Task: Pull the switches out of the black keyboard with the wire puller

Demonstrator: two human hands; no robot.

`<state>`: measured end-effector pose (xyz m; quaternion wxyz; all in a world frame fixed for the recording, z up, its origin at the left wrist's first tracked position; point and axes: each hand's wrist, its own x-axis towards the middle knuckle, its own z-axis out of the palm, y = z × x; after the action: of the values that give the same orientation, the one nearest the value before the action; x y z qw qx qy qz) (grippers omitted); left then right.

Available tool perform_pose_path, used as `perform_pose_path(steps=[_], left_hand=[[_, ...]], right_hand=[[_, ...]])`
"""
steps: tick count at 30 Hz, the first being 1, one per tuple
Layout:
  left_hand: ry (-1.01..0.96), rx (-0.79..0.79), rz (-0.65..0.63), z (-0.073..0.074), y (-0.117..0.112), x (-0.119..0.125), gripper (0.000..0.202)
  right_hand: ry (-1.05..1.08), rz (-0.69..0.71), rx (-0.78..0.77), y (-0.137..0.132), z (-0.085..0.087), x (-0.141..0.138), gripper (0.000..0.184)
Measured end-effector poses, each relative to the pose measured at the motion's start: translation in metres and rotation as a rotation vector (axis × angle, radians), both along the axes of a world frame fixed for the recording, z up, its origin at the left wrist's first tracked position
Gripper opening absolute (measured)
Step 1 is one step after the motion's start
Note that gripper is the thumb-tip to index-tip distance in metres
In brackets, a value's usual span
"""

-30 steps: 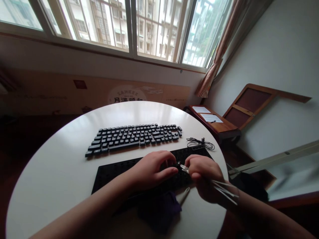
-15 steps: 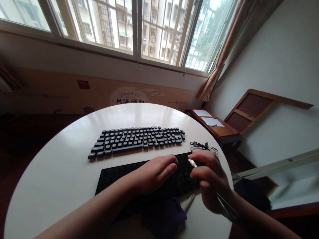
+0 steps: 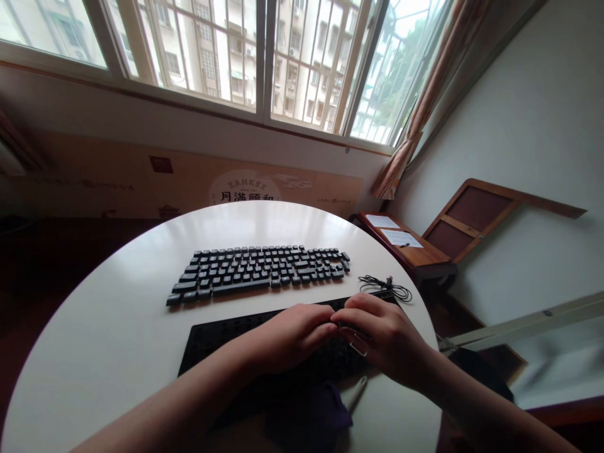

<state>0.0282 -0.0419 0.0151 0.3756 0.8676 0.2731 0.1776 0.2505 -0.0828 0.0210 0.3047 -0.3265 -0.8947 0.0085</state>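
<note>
A black keyboard base (image 3: 221, 333) without keycaps lies near me on the round white table (image 3: 117, 327). My left hand (image 3: 287, 336) rests on the base with fingers curled, its fingertips meeting my right hand. My right hand (image 3: 382, 336) is closed over the base's right part, gripping a small clear-and-metal tool (image 3: 359, 345) that pokes out under the fingers. Rows of black keycaps (image 3: 259, 270) are laid out in keyboard shape farther back. A dark purple cloth (image 3: 306, 412) and a slim pale tool (image 3: 355, 387) lie at the table's near edge.
A coiled black cable (image 3: 384, 288) lies at the right edge of the table. Beyond stands a low wooden side table (image 3: 410, 248) with papers, beside a leaning wooden frame (image 3: 476, 211). Windows, a curtain and a cardboard panel (image 3: 245, 185) back the scene.
My right hand, which was raised with the tool showing, has come down onto the base and closed beside my left hand. The left hand has barely moved.
</note>
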Motion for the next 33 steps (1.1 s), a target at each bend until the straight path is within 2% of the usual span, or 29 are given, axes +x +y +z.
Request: perform_pose_path(steps=[2, 5, 8, 12, 19, 24, 33], left_hand=[[-0.014, -0.013, 0.052, -0.001, 0.001, 0.000, 0.035], [-0.025, -0.020, 0.140, -0.002, 0.002, 0.001, 0.041], [0.013, -0.002, 0.141, -0.003, 0.002, 0.001, 0.045], [0.046, 0.003, 0.119, -0.003, 0.004, 0.001, 0.048], [0.052, -0.021, 0.087, -0.003, 0.007, -0.001, 0.049], [0.057, -0.031, 0.086, -0.002, 0.006, -0.002, 0.049], [0.056, -0.020, 0.063, -0.004, 0.007, -0.003, 0.048]], right_hand=[[-0.008, -0.034, -0.037, 0.009, 0.002, 0.007, 0.018], [-0.004, -0.200, -0.110, 0.040, -0.002, 0.033, 0.015], [-0.097, -0.385, -0.197, 0.081, -0.013, 0.064, 0.015], [-0.255, -0.458, -0.299, 0.117, -0.026, 0.083, 0.016], [-0.327, -0.479, -0.311, 0.130, -0.031, 0.070, 0.021], [-0.234, -0.455, -0.243, 0.130, -0.033, 0.069, 0.026], [-0.245, -0.469, -0.234, 0.136, -0.037, 0.069, 0.013]])
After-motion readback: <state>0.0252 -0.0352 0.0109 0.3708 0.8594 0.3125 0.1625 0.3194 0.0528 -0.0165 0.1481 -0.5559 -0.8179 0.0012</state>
